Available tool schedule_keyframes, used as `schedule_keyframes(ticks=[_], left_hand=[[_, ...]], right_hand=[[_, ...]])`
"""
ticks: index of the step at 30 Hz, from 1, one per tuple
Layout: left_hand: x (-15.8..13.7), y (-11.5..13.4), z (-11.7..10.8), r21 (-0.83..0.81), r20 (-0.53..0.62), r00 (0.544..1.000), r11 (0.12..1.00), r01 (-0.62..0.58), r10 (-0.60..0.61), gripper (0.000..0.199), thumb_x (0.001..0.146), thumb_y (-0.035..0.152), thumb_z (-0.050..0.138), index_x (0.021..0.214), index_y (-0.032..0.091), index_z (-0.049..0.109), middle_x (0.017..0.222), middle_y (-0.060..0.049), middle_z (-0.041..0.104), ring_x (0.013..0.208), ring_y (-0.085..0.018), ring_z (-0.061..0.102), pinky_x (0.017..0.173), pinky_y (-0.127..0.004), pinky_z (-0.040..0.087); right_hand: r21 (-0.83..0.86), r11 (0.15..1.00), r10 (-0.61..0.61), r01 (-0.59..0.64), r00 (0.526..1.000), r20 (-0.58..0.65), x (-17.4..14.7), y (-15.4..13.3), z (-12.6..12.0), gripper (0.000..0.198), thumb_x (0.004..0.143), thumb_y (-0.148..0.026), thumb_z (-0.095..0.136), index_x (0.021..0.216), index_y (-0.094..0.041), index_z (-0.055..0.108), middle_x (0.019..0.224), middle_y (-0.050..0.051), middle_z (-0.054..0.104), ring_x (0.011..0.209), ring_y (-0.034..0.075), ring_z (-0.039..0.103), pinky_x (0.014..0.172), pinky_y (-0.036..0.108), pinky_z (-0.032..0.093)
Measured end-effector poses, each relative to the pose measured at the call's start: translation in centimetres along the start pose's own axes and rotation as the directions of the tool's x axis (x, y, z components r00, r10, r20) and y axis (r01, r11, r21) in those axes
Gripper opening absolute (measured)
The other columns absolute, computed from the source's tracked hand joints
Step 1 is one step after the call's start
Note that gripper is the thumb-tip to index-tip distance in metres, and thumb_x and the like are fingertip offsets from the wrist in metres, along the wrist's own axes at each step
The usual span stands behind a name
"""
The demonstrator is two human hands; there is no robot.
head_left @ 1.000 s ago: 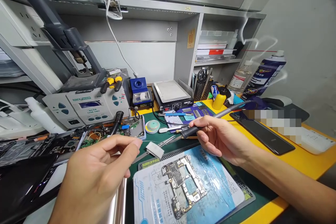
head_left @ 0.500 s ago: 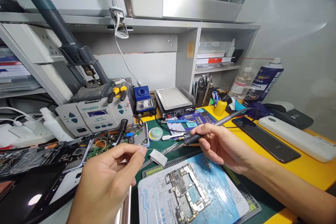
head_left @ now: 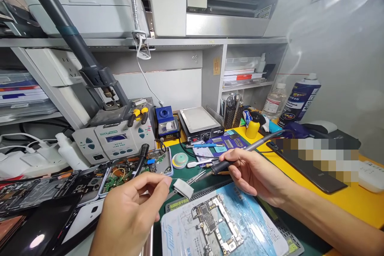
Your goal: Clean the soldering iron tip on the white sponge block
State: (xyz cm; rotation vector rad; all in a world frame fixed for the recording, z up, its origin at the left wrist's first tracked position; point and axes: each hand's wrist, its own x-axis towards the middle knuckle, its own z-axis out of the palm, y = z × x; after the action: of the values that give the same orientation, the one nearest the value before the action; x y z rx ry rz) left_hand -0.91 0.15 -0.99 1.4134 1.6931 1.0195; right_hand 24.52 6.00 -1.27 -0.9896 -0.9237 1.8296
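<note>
Head view, bench items listed left to right.

Far left: opened phones (head_left: 45,192) with their insides showing, lying at the bench edge; a white power strip (head_left: 27,164) behind them.

Left of centre: grey soldering station (head_left: 115,141) with a small display, yellow-handled cutters (head_left: 138,115) resting on top; a dark arm (head_left: 75,44) rises from it toward the upper left.

Left hand (head_left: 132,216): raised above the bench near the lower edge, thumb and forefinger pinched together on a thin solder wire (head_left: 175,179) that is barely visible; the remaining fingers are curled loosely.

Just beside the fingertips: small white block (head_left: 183,188) lying on the green mat (head_left: 192,170).

Centre rear: blue tip-cleaner box (head_left: 165,122); hot plate (head_left: 199,122) with a pale top; round tin (head_left: 180,160) on the mat.

Lower centre: phone circuit board (head_left: 217,228) lying flat on a blue-and-white sheet (head_left: 255,228), below and between both hands, touched by neither.

Right hand (head_left: 258,176): fingers closed around the black grip of a soldering iron (head_left: 222,166), held pen-fashion, tip pointing left toward the white block and clear of the board; its cable runs off to the right.

Right rear: yellow bottle (head_left: 252,128), clear bottle (head_left: 274,104), blue spray can (head_left: 300,98). Thin smoke drifts above them.

Far right: dark phone (head_left: 315,176) flat on the yellow tabletop (head_left: 354,200), partly blurred out.
</note>
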Motion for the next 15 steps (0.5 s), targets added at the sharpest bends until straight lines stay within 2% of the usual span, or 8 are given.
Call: schedule_keyframes(ticks=[5, 15], left_hand=[[0.20, 0.05, 0.20, 0.000, 0.011, 1.000, 1.000, -0.008, 0.008, 0.050, 0.067, 0.069, 0.058, 0.079, 0.021, 0.064, 0.055, 0.002, 0.054, 0.054, -0.011, 0.051, 0.051, -0.018, 0.045], [0.42, 0.32, 0.40, -0.001, 0.005, 1.000, 1.000, -0.021, 0.021, 0.047, 0.067, 0.067, 0.061, 0.077, 0.021, 0.066, 0.057, 0.002, 0.057, 0.052, -0.010, 0.050, 0.049, -0.018, 0.044]], right_hand=[[0.001, 1.000, 0.000, 0.000, 1.000, 0.003, -0.08, 0.13, -0.11, 0.018, 0.085, -0.023, 0.052, 0.085, -0.012, 0.066, 0.044, -0.004, 0.055, 0.023, 0.006, 0.043, 0.025, 0.013, 0.027], [0.002, 1.000, -0.006, 0.006, 1.000, 0.011, 0.06, 0.08, -0.10, 0.018, 0.085, -0.024, 0.053, 0.085, -0.012, 0.066, 0.045, -0.004, 0.056, 0.023, 0.006, 0.045, 0.026, 0.013, 0.029]])
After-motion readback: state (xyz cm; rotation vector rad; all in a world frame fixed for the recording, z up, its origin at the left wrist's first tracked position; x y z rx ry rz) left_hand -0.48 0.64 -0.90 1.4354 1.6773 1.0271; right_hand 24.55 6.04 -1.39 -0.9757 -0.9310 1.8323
